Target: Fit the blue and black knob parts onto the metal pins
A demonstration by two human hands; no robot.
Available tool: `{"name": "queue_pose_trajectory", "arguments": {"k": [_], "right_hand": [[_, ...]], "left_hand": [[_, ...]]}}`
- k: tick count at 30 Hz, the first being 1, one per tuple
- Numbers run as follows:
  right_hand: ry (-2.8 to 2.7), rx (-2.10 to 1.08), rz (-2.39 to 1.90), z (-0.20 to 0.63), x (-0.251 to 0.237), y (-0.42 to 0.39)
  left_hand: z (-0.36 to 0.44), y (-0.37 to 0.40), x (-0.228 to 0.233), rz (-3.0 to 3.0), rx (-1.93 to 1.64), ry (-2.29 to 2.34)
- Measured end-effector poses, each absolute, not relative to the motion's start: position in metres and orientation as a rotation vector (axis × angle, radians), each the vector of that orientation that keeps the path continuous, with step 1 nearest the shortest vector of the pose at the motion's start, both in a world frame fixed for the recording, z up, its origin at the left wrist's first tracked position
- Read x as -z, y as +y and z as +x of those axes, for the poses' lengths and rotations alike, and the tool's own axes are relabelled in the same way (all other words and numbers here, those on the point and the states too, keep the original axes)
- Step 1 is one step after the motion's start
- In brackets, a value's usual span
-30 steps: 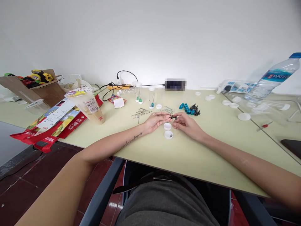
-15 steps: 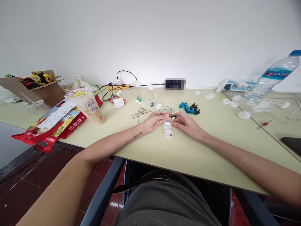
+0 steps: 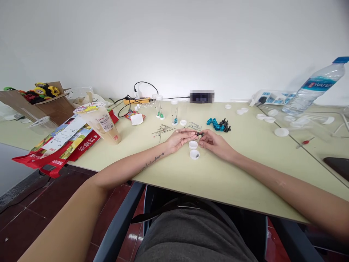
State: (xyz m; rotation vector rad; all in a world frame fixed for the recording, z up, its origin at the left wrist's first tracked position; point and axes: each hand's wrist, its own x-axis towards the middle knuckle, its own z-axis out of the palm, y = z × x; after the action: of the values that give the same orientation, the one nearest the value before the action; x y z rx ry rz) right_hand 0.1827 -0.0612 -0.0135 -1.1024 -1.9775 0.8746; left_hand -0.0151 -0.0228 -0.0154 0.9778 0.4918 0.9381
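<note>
Left hand [image 3: 180, 138] pinches thin metal pin [image 3: 186, 132]; right hand [image 3: 215, 142] pinches small black bead [image 3: 201, 134] at pin's tip, just above two white round plastic caps [image 3: 193, 149].

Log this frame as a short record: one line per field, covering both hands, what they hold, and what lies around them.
left hand: pinches a thin metal pin, its tip at the black piece
right hand: fingertips hold a small black piece against the pin
below the hands: two white caps, open side up, on the table
behind the hands: loose pins; pile of blue and black beads; clear tubes standing upright
far left: drink cup on a red bag
far right: water bottle
</note>
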Motion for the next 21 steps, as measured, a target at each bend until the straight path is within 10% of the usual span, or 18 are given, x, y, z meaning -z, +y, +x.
{"name": "queue_pose_trajectory", "arguments": {"k": [21], "right_hand": [[-1.995, -0.896, -1.156, 0.1808, 0.0076, -0.0647]], "left_hand": [[-0.0143, -0.0231, 0.0148, 0.947, -0.952, 0.500]]}}
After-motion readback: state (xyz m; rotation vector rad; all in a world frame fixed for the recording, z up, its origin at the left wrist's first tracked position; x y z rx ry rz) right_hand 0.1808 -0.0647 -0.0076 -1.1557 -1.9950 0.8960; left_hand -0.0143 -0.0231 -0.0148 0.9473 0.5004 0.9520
